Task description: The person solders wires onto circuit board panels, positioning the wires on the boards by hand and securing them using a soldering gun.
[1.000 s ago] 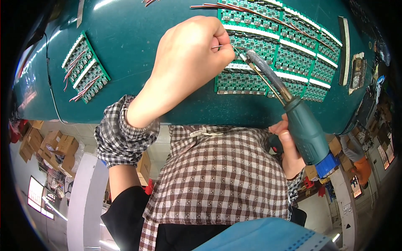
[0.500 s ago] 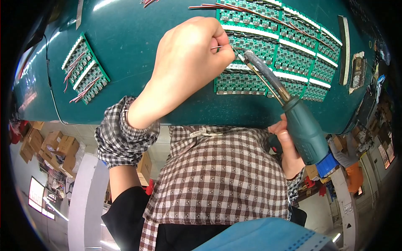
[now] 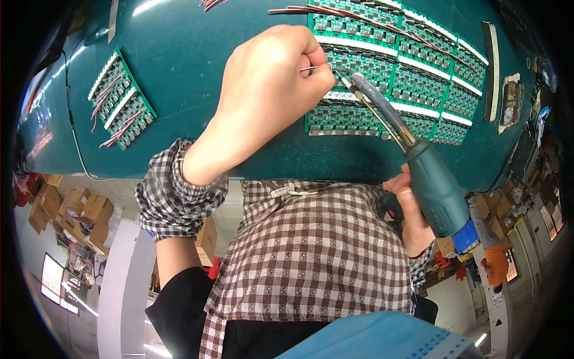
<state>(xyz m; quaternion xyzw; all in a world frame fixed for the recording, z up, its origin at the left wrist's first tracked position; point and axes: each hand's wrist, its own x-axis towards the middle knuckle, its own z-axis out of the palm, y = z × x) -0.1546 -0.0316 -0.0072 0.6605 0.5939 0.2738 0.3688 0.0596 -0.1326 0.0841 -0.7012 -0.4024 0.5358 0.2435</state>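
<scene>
- At ten o'clock from the checked apron [image 3: 317, 245], I saw a small circuit-board panel [image 3: 122, 99] on the green tabletop [image 3: 185, 78], with short red-and-white leads [image 3: 125, 125] lying across it. It had not shifted over the last second.
- At eleven, by the far edge of my view, lay a bundle of loose wires [image 3: 212, 3].
- Just short of twelve, the left hand [image 3: 278, 81] had thumb and forefinger pinched together on a thin wire [image 3: 308, 69], one length showing on the near side of the grip. The hand had scarcely moved, which suggested a steady hold at a single joint.
- At one o'clock sat the large block of circuit-board panels [image 3: 412, 81], rowed with white strips, longer wires [image 3: 353, 16] draped over its far part. The work was at its left side.
- At two, the soldering gun [image 3: 433, 185] pointed up and left, its tip by the pinched wire; whether they touched I couldn't tell. It too had held its place.
- Beneath its handle, the right hand [image 3: 417, 221] was closed around the grip, mostly hidden.
- Farther out at two lay a worn metal block [image 3: 510, 105].
- At three, beyond the table, another person in orange [image 3: 495, 263] had shifted, the clearest change; the handwork seemed unaffected.
</scene>
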